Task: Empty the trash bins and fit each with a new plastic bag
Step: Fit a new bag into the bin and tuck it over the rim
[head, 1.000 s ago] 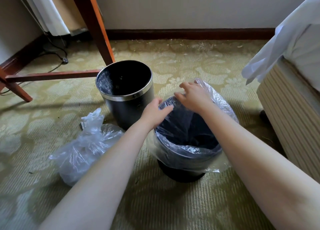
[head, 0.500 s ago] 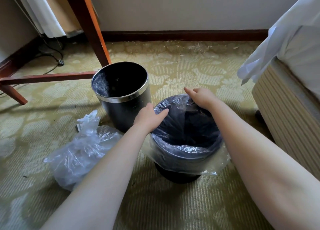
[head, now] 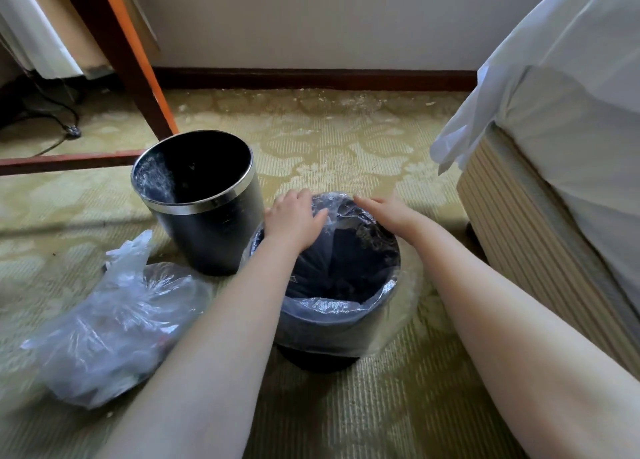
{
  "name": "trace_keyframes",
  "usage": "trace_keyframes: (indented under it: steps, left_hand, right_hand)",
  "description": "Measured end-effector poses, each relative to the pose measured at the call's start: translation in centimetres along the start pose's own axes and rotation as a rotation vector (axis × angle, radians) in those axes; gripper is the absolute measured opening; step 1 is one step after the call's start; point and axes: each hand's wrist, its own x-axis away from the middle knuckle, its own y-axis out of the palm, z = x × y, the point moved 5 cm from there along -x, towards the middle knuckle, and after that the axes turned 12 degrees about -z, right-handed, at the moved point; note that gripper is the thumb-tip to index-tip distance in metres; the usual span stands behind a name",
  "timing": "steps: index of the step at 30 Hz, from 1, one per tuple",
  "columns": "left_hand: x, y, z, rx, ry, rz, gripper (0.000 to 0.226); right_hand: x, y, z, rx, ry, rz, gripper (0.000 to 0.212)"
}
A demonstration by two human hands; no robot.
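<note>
Two black bins stand on the carpet. The near bin (head: 332, 334) wears a clear plastic bag (head: 346, 306) folded over its rim. My left hand (head: 294, 216) lies on the bag at the far left of the rim, fingers curled over the plastic. My right hand (head: 388, 209) rests on the far right of the rim with fingers stretched flat on the bag. The other bin (head: 204, 209), with a silver rim band, stands behind and to the left with no bag. A crumpled used plastic bag (head: 114, 323) lies on the floor at the left.
A wooden table leg (head: 135, 60) and crossbar (head: 69, 162) stand behind the bare bin. A cable (head: 65, 126) lies under the table. A bed base (head: 530, 244) with a white sheet (head: 554, 77) borders the right. The wall's baseboard (head: 311, 77) runs across the back.
The raised far side of the bag has come down over the rim. Both hands dropped to the far rim and moved closer together. The view shifted a little.
</note>
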Motion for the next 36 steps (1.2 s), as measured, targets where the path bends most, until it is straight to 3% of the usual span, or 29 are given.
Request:
trace_keyframes:
  steps: [4, 7, 11, 13, 18, 21, 24, 28, 33, 36]
  left_hand:
    - [0.3, -0.3, -1.8, -0.024, -0.063, -0.039, 0.039]
    - [0.5, -0.7, -4.0, -0.078, -0.147, -0.014, 0.016]
    - [0.6, -0.5, -5.4, -0.068, -0.188, -0.04, 0.014]
    - [0.6, -0.5, -5.2, -0.08, -0.194, -0.049, 0.007]
    - [0.6, -1.0, -5.4, -0.027, -0.189, -0.069, 0.014]
    - [0.5, -1.0, -4.5, 0.163, -0.089, -0.124, 0.049]
    - [0.1, -1.3, -2.9, 0.214, -0.021, -0.109, 0.066]
    - [-1.1, -0.7, -1.9, 0.029, -0.028, -0.061, 0.05]
    - [-1.6, -0.6, -3.3, -0.052, -0.106, -0.016, 0.026]
    - [-1.6, -0.9, -4.8, -0.088, -0.123, -0.033, 0.035]
  right_hand:
    - [0.2, 0.3, -0.5, 0.191, 0.032, 0.043, 0.079]
    - [0.0, 1.4, -2.1, 0.605, 0.045, 0.138, 0.058]
    - [0.0, 2.0, -3.3, 0.937, 0.107, 0.286, 0.029]
    - [0.3, 1.4, -3.2, 0.967, 0.111, 0.313, 0.017]
    - [0.5, 1.1, -2.1, 0.9, 0.05, 0.217, 0.016]
    - [0.4, 1.2, -2.1, 0.787, 0.043, 0.102, 0.035]
    - [0.1, 1.2, -3.2, 0.84, -0.027, 0.172, 0.057]
    - [-1.6, 2.3, -4.8, 1.033, -0.016, 0.265, 0.049]
    - [-3.0, 2.1, -4.5, 1.134, 0.096, 0.327, 0.01]
    - [-3.2, 1.4, -3.5, 1.137, 0.061, 0.303, 0.012]
